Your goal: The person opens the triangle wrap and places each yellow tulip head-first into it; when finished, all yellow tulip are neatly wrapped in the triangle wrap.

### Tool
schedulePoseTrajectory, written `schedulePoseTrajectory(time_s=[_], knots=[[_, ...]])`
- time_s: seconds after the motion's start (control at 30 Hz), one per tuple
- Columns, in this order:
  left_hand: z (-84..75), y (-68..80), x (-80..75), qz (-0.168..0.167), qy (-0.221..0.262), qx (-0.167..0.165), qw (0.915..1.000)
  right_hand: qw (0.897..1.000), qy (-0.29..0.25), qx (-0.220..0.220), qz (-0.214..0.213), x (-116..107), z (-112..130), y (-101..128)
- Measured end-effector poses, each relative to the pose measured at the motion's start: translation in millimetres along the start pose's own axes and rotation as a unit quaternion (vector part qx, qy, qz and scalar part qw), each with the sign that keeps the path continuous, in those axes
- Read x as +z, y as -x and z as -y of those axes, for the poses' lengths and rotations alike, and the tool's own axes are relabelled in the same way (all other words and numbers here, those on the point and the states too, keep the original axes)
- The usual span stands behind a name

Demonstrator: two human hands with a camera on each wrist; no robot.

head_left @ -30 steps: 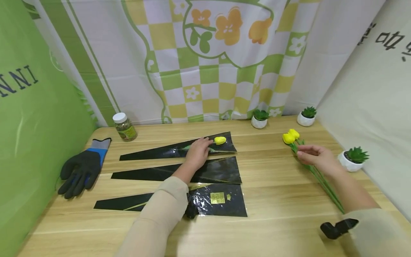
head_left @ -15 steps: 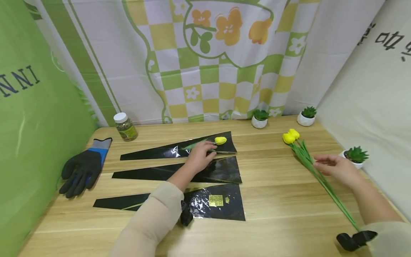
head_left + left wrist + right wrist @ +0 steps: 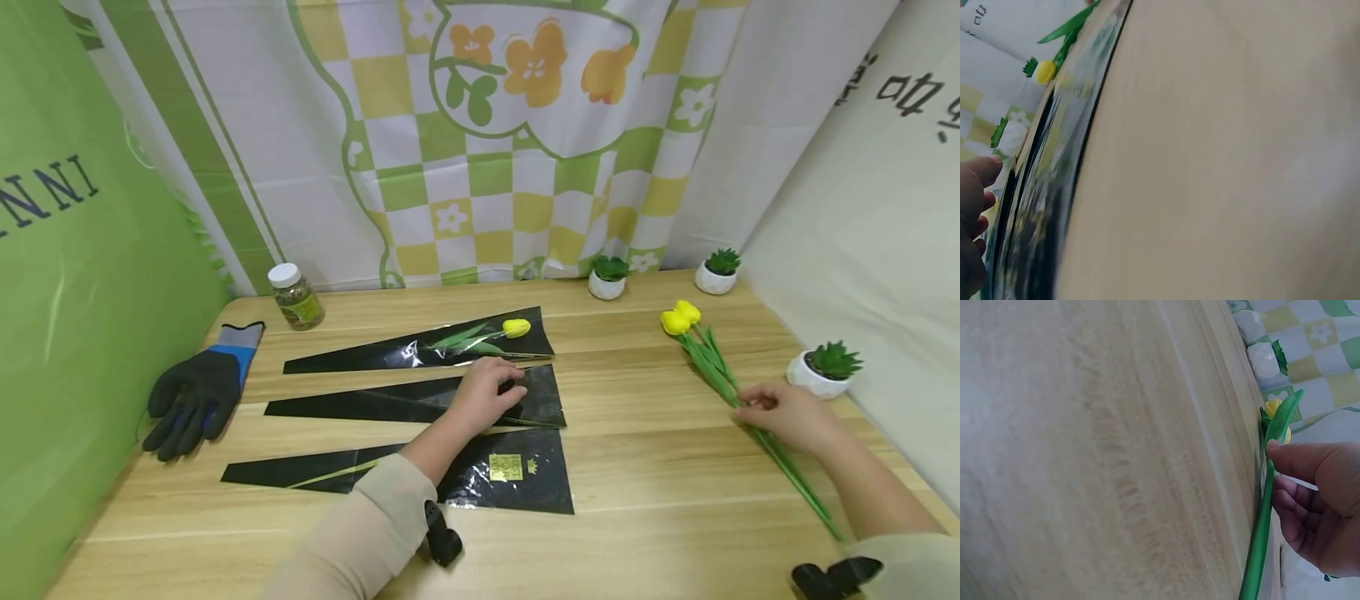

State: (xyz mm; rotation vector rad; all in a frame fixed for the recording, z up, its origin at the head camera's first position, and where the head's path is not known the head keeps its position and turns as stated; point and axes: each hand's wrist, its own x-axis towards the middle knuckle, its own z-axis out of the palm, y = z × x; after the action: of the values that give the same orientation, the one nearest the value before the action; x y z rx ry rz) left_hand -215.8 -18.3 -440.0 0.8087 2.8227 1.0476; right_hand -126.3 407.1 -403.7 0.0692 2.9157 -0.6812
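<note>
Three black wrapping sleeves lie side by side on the wooden table (image 3: 660,508). The far sleeve (image 3: 360,358) holds one yellow tulip (image 3: 514,327). My left hand (image 3: 491,392) rests on the wide end of the middle sleeve (image 3: 360,406) with bent fingers, fingertips on the film; the left wrist view shows its fingers (image 3: 975,200) beside the shiny film (image 3: 1041,219). The near sleeve (image 3: 525,487) has a gold label. My right hand (image 3: 780,412) pinches the green stems (image 3: 1260,537) of two yellow tulips (image 3: 678,318) lying at the right.
A dark work glove (image 3: 191,392) lies at the left edge. A small jar (image 3: 296,296) stands at the back left. Three small potted succulents stand at the back and right: (image 3: 607,277), (image 3: 716,272), (image 3: 821,368). Fabric backdrops close in the table.
My left hand left the far sleeve with its tulip and came back onto the middle sleeve. My right hand slid down the loose tulips' stems toward me.
</note>
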Motion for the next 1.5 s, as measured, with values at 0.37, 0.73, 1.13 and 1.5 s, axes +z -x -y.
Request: schedulePoseTrajectory(time_s=[0.37,0.73,1.13,1.5], knots=[[1.6,8.6,15.6,-0.032,-0.076,0.016,0.9965,0.999,0.034,0.022,0.011,1.2,2.9,-0.8],[2.4,10.3,19.2,-0.045,-0.091,0.031,0.9944,1.000,0.014,0.024,0.004,2.1,4.1,1.1],[-0.1,8.5,16.0,-0.065,-0.057,0.014,0.9962,0.971,-0.237,0.033,-0.001,-1.0,40.7,-6.9],[-2.9,8.7,8.9,-0.104,0.007,0.014,0.9945,0.800,-0.600,0.016,-0.024,13.7,87.5,-22.9]])
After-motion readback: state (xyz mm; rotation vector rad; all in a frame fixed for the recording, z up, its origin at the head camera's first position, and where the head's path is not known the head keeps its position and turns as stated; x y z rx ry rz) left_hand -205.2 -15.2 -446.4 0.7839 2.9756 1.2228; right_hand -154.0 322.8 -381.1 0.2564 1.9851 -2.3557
